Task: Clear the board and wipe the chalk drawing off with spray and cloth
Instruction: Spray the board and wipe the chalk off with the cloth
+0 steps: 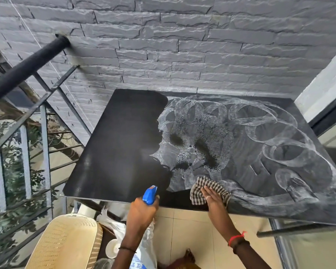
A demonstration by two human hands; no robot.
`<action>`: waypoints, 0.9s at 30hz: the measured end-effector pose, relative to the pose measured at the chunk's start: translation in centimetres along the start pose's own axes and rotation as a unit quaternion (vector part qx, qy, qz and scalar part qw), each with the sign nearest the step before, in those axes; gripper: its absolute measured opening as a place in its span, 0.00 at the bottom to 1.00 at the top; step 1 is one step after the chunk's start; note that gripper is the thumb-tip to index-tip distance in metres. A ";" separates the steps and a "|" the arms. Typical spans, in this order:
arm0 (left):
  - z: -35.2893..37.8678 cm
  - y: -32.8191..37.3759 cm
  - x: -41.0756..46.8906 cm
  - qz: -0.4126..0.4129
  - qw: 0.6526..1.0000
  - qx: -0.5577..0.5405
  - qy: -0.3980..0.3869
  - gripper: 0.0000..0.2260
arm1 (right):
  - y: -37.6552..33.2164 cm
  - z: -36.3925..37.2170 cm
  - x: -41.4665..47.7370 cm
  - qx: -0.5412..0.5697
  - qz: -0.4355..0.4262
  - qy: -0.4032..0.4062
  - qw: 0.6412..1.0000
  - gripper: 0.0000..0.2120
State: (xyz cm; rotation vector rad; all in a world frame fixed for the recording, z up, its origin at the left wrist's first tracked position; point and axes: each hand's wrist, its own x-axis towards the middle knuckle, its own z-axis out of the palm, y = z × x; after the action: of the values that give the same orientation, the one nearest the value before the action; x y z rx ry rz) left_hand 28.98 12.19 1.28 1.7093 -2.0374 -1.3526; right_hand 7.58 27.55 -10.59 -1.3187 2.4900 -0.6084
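- While the right hand (211,197) lies flat on the checked cloth (208,186), its fingers are straight and close together and press the cloth onto the board (114,142) near the board's front edge.
- The left hand (142,210) grips the spray bottle (150,195) at the board's front edge. Its fingers are curled round the neck below the blue head, and the nozzle points over the board.
- The board lies tilted, with its far edge against the grey stone wall (182,45).
- The board's left part is bare black.
- The chalk drawing (260,142) covers the board's middle and right part as smeared white loops and rings.
- Dark wet speckles and blotches sit in the chalk at the board's middle, just beyond the cloth.
- A black railing (23,68) runs to the left of the board.
- A woven chair (66,239) stands below the board's front left corner, and pale floor tiles (192,230) show under the front edge.
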 end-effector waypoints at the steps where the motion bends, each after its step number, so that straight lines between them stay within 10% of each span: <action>1: -0.1 -0.3 0.0 -0.003 1.000 -0.008 -0.001 0.20 | -0.9 -0.2 1.3 -0.003 0.006 0.008 1.000 0.34; 15: -2.9 1.0 2.2 -0.022 0.998 -0.052 0.030 0.17 | -9.2 3.5 0.4 -0.035 -0.191 -0.083 0.977 0.32; 22: -4.2 1.8 4.3 -0.036 0.995 -0.085 0.025 0.17 | 2.0 -1.8 1.1 -0.037 -0.041 -0.054 0.997 0.43; 27: -4.7 2.6 5.3 -0.034 0.994 -0.097 0.021 0.17 | 0.7 -3.3 10.6 -0.043 0.029 -0.022 0.998 0.33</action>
State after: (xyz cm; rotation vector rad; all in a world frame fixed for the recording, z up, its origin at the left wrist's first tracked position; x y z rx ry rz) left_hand 28.28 5.10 3.69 1.7203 -1.7742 -1.4681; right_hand -0.17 19.95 -8.37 -1.2711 2.5354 -0.4594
